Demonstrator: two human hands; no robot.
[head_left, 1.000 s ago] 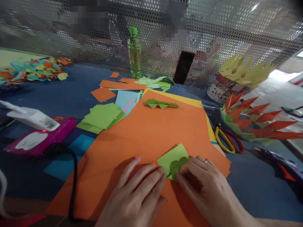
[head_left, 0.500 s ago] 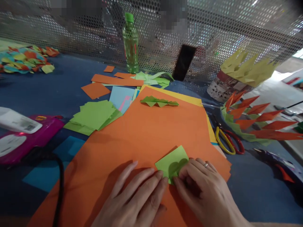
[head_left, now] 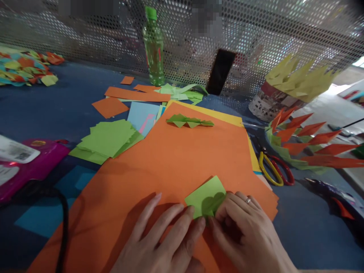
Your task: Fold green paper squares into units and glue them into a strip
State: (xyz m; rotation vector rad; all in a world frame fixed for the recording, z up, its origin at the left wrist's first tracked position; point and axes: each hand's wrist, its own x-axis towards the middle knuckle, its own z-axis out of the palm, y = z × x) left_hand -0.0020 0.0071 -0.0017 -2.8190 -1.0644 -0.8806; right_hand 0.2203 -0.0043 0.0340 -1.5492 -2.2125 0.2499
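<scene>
1. The left hand [head_left: 162,239] lies flat and open on the big orange sheet [head_left: 176,159], close to the near edge of the desk [head_left: 65,110]. Its fingertips touch the near edge of the small green paper [head_left: 206,195].
2. The right hand [head_left: 244,231] is just beside it. Its fingers are bent and pinch the near right part of the green paper against the thumb.
3. The green paper sits on the near part of the orange sheet, between the two hands. Its far corner is free and points away from them.
4. The orange sheet is bare from the hands up to a folded green piece [head_left: 189,121] near its far edge, so there is open room there.
5. A stack of green squares [head_left: 108,138] lies just past the sheet's left edge.
6. The scissors [head_left: 273,168] lie just off the sheet's right edge, near the right hand.
7. A black cable [head_left: 64,227] runs along the near left of the desk, beside a pink box [head_left: 36,163].
8. A green bottle [head_left: 153,45] and a dark phone [head_left: 220,72] stand at the far edge of the desk, against the mesh wall [head_left: 284,34].
9. Orange paper spikes [head_left: 307,146] fill the right side of the desk, well apart from the hands.
</scene>
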